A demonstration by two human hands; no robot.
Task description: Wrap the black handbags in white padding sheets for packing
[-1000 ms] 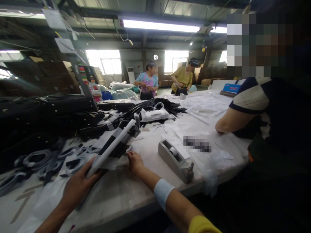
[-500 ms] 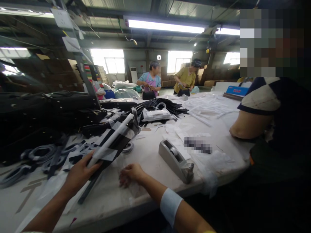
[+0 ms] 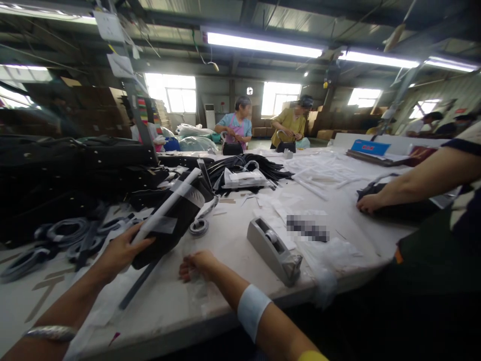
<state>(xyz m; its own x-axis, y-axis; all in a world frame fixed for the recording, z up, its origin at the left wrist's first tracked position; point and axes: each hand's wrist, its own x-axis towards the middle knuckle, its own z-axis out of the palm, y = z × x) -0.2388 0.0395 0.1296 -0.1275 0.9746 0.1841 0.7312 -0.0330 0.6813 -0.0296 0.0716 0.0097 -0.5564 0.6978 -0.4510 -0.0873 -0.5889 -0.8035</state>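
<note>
My left hand (image 3: 122,250) grips a black bag (image 3: 161,243) by its lower end, with the thumb across a long white-wrapped strip (image 3: 169,203) along its top. The bag is tilted, its far end raised toward the table's middle. My right hand (image 3: 197,264) is low over the near table edge, apart from the bag, its fingers curled. Clear plastic film (image 3: 198,291) lies beneath it; whether the fingers hold any is hidden. A grey tape dispenser (image 3: 274,253) stands to the right of that hand. Beyond it is a small coiled ring (image 3: 199,227).
Black bags (image 3: 112,155) are heaped at the left, with coiled grey straps (image 3: 67,233) in front. Black strips (image 3: 259,165) and white strips (image 3: 319,173) spread across the table (image 3: 233,240). At the right a co-worker's hand (image 3: 370,203) touches a dark item. Two people work at the far side.
My left hand has turned the bag so more of its black side shows. My right hand has shifted slightly left. The co-worker at the right has moved back, baring an arm and a dark item.
</note>
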